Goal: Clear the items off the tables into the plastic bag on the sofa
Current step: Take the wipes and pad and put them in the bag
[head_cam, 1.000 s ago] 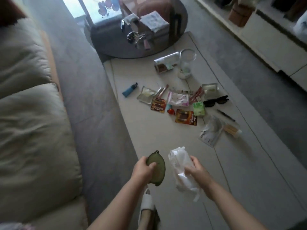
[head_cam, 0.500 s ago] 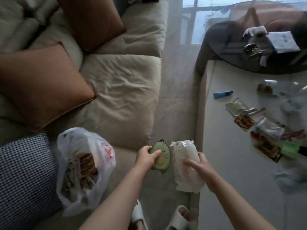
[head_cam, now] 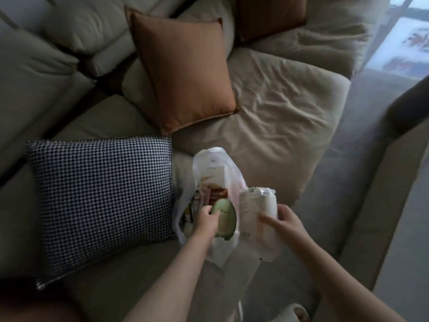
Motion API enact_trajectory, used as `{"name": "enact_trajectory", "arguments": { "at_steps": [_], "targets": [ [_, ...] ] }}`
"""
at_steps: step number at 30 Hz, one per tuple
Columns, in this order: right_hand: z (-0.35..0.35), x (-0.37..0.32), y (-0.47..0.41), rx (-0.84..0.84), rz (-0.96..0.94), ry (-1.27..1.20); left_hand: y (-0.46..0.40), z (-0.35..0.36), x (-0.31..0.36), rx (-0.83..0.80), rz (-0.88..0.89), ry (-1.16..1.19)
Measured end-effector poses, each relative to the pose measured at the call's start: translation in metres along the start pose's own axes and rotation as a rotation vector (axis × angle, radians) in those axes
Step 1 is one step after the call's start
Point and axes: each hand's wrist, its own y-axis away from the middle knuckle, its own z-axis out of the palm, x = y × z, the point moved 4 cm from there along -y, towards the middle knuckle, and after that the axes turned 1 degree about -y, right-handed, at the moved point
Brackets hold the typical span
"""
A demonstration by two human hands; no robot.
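Observation:
A white plastic bag (head_cam: 214,166) lies open on the beige sofa (head_cam: 274,126), with packets showing inside it. My left hand (head_cam: 205,220) grips a green avocado-shaped pouch (head_cam: 225,218) right over the bag's mouth. My right hand (head_cam: 286,220) holds a white soft pack of tissues (head_cam: 256,212) just to the right of the bag, above the sofa's front edge.
A houndstooth cushion (head_cam: 99,201) lies directly left of the bag. An orange cushion (head_cam: 183,73) leans behind it, with another at the back right. The grey carpet (head_cam: 362,173) runs along the sofa on the right. A slipper toe (head_cam: 299,313) shows at the bottom.
The view has swung left from the table to the sofa. Both hands have carried the pouch and the tissue pack over to the bag, and the pouch now hangs at its mouth.

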Motion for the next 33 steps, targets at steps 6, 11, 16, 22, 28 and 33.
{"name": "enact_trajectory", "arguments": {
  "at_steps": [6,11,16,22,28,33],
  "targets": [
    [0.070,-0.034,-0.034,0.023,-0.071,0.168,-0.044,-0.051,-0.015,0.085,0.017,-0.007],
    [0.106,-0.053,-0.071,0.085,-0.123,0.463,-0.086,-0.062,-0.010,0.070,0.126,-0.170],
    [0.119,-0.055,-0.096,0.139,-0.129,0.365,-0.117,-0.062,-0.004,0.050,0.287,-0.224],
    [0.128,-0.058,-0.103,0.120,-0.285,0.614,-0.147,-0.067,0.010,0.188,0.375,-0.478],
    [0.135,-0.049,-0.097,0.034,-0.395,0.882,-0.161,-0.054,0.029,-0.131,0.412,-0.245],
    [0.165,-0.054,-0.093,-0.055,-0.498,1.039,-0.163,-0.068,0.036,-0.068,0.415,-0.104]
  ]
}}
